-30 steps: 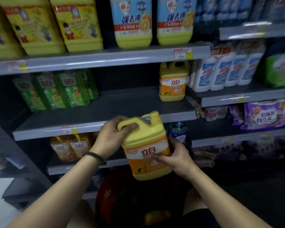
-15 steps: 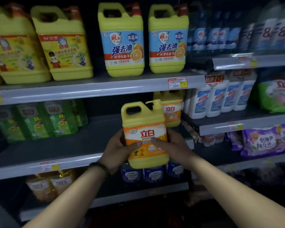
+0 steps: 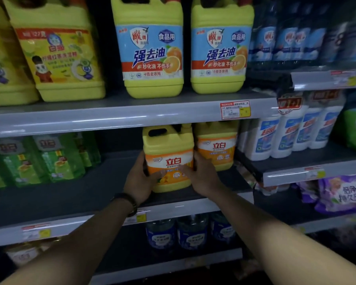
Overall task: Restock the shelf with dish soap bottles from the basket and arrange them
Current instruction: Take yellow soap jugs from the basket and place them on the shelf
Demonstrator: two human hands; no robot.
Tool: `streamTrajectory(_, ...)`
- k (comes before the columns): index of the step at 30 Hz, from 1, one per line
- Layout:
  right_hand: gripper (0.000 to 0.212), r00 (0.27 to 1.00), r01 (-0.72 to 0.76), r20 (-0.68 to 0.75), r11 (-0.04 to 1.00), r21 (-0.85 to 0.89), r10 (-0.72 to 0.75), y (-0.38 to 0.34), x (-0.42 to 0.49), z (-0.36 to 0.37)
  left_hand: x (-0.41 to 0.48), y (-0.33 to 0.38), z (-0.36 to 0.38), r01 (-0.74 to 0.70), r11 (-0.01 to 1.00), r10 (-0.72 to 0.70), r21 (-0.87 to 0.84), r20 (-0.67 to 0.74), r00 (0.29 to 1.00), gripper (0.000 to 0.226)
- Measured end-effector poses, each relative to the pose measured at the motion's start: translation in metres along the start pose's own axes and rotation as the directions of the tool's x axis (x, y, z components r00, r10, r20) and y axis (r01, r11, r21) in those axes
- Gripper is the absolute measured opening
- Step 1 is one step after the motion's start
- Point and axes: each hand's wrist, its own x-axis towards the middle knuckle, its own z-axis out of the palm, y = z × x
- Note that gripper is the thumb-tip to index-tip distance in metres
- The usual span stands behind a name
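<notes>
Two hands clamp one bottle. Middle shelf (image 3: 70, 194) has a dark deck, bare across its centre. Big yellow jugs (image 3: 150, 48) stand on the level above. Green bottles (image 3: 39, 159) sit at the shelf's left, white bottles (image 3: 286, 136) in the next bay to the right. Yellow soap bottle (image 3: 169, 159), orange label, is upright near the shelf's front edge; base on or just above the deck, cannot tell which. A matching bottle (image 3: 216, 147) stands just beside it, right and further back. Left hand (image 3: 138, 182) grips the soap bottle's left side, right hand (image 3: 201, 177) its right side. Fingers (image 3: 198, 163) are curled round the sides, slightly spread, thumbs across the front label, tips hidden behind. Dark wristband (image 3: 130, 202) on the left wrist.
</notes>
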Motion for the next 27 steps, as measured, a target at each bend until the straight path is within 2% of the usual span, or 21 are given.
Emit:
streamTrajectory(10, 0.066, 0.998, -0.064, 0.018, 0.992, -0.111, 0.066, -0.007, -0.002, 0.004, 0.004, -0.014, -0.002, 0.031, 0.995, -0.034, 0.098, 0.031, 0.999, 0.073)
streamTrajectory(13, 0.07, 0.989, -0.114, 0.08, 0.983, -0.143, 0.126, -0.019, -0.006, -0.001, 0.004, -0.006, -0.003, 0.098, 0.973, -0.104, 0.21, 0.02, 0.994, 0.064)
streamTrajectory(15, 0.061, 0.984, -0.122, 0.106, 0.977, -0.174, 0.142, -0.027, -0.017, -0.006, -0.008, 0.0, 0.0, 0.125, 0.95, -0.115, 0.287, -0.053, 0.992, 0.053)
streamTrajectory(17, 0.051, 0.99, -0.093, 0.081, 0.974, -0.207, 0.112, -0.032, -0.035, -0.013, -0.035, 0.003, 0.006, 0.022, 0.939, 0.043, 0.344, -0.178, 0.983, 0.049)
streamTrajectory(19, 0.047, 0.998, -0.047, 0.032, 0.972, -0.228, 0.056, -0.034, -0.063, -0.019, -0.073, -0.001, 0.01, -0.106, 0.9, 0.221, 0.423, -0.233, 0.947, 0.046)
streamTrajectory(21, 0.042, 0.999, -0.028, 0.022, 0.966, -0.258, 0.035, -0.032, -0.099, -0.022, -0.114, -0.011, 0.016, -0.191, 0.85, 0.321, 0.491, -0.195, 0.927, 0.036)
streamTrajectory(24, 0.031, 0.993, -0.035, 0.103, 0.966, -0.258, 0.063, -0.008, -0.158, -0.017, -0.176, -0.04, 0.029, -0.272, 0.818, 0.357, 0.507, -0.077, 0.931, 0.024)
streamTrajectory(27, 0.02, 0.968, -0.14, 0.17, 0.96, -0.244, 0.184, 0.03, -0.22, -0.002, -0.237, -0.075, 0.045, -0.192, 0.866, 0.211, 0.462, 0.011, 0.978, 0.032)
